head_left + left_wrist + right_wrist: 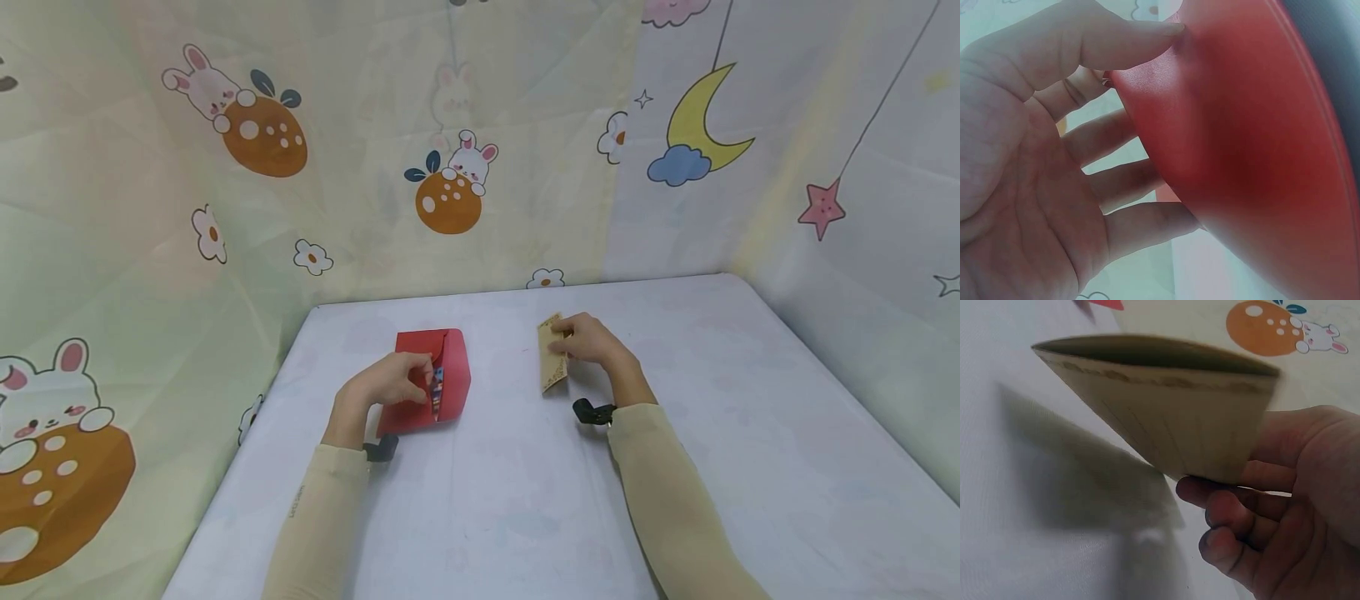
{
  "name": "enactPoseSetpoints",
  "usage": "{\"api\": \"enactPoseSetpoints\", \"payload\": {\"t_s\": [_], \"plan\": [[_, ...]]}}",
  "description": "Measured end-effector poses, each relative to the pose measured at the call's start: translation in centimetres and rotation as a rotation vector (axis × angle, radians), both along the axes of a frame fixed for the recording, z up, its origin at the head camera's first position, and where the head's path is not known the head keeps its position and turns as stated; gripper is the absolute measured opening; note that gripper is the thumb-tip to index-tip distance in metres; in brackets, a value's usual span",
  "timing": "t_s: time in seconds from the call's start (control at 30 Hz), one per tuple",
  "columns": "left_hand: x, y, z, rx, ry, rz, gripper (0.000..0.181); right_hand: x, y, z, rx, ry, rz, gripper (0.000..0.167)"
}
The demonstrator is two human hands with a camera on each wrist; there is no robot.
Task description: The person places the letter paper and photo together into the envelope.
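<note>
On the left part of the table lies a red envelope (pixel 454 375) with its flap side towards the right, and a multicoloured patterned thing (pixel 437 387) shows in its opening. My left hand (pixel 390 379) pinches the envelope's edge; the left wrist view has the thumb on the red face (pixel 1241 137) and the other fingers behind it. To the right, my right hand (pixel 596 340) holds a tan folded card (pixel 553 367) with an ornamented border. Seen in the right wrist view, the card (pixel 1179 412) stands off the table, its two leaves slightly parted at the top.
A white-covered table (pixel 510 500) spreads under both hands. Printed fabric curtains (pixel 360 225) with rabbits, flowers and a moon hang along its back and sides. Each wrist bears a small black camera, such as the right one (pixel 592 412).
</note>
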State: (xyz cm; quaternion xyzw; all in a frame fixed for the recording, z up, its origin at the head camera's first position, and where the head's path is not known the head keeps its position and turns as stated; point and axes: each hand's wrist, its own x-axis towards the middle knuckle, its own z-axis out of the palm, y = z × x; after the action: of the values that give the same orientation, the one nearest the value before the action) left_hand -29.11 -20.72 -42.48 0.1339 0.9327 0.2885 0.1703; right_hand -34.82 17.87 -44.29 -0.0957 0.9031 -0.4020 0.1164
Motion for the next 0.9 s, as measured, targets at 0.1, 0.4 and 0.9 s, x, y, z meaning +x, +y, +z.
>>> {"api": "enactPoseSetpoints", "payload": {"t_s": [0.1, 0.4, 0.9], "plan": [[-0.06, -0.04, -0.02, -0.001, 0.0, 0.001, 0.034, -0.01, 0.02, 0.03, -0.014, -0.012, 0.011, 0.061], [0.08, 0.01, 0.05, -0.004, 0.008, 0.005, 0.035, -0.04, 0.19, -0.22, -0.034, -0.03, 0.033, 0.064], [0.14, 0.1, 0.08, -0.002, 0.003, 0.006, 0.035, 0.08, -0.05, -0.15, 0.027, -0.019, 0.036, 0.071]]}}
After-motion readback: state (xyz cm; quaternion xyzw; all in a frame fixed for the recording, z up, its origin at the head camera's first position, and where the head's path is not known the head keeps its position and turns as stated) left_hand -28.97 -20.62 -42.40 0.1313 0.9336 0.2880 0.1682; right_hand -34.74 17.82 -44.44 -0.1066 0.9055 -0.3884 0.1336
